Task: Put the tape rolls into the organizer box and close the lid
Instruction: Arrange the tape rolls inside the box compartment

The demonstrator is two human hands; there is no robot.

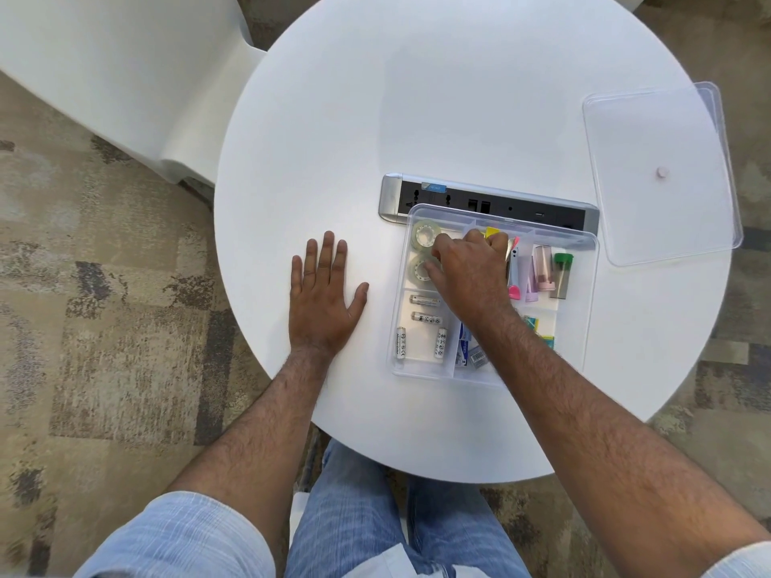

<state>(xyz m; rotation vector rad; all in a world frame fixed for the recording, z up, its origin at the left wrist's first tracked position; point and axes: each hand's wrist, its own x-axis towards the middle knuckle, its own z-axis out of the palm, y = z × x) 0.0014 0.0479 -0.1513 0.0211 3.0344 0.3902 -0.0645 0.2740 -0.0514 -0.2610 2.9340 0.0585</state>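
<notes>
A clear plastic organizer box [584, 294] stands open on the round white table [438, 118]. Two clear tape rolls lie in its far-left compartment: one tape roll [424, 234] at the back, the other tape roll [419, 269] just in front of it. My right hand [471, 273] reaches into the box beside them, its fingertips touching the nearer roll; whether the fingers grip it is hidden. My left hand [323, 294] lies flat on the table left of the box, fingers spread. The clear lid [659, 177] lies apart at the table's right edge, partly overhanging it.
The box also holds several batteries [423, 323], coloured tubes [546, 273] and small packets. A silver power strip [479, 200] is set in the table just behind the box. A white chair [125, 77] stands at the far left.
</notes>
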